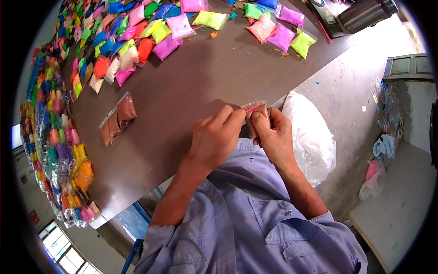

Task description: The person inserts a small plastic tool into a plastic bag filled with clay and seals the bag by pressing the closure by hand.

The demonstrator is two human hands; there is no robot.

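Note:
In the head view, my right hand (276, 132) grips a small clear plastic packet of brown clay (252, 130) between thumb and fingers, over the table's front edge. A thin pink strip (255, 108) lies across the packet's upper part, just below its clear top edge. My left hand (216, 137) is closed with its fingertips pinching at the left end of that strip, against the packet. Whether the strip is part of the bag or a separate piece cannot be made out. To the left, a joined set of brown clay packets (119, 118) lies on the table.
Many colourful clay packets (166, 32) cover the back left of the brown table (182, 91). Bundled packets (64, 150) line its left edge. A dark metal flask (367, 16) is at the back right. A white plastic bag (310, 137) stands beside my right arm.

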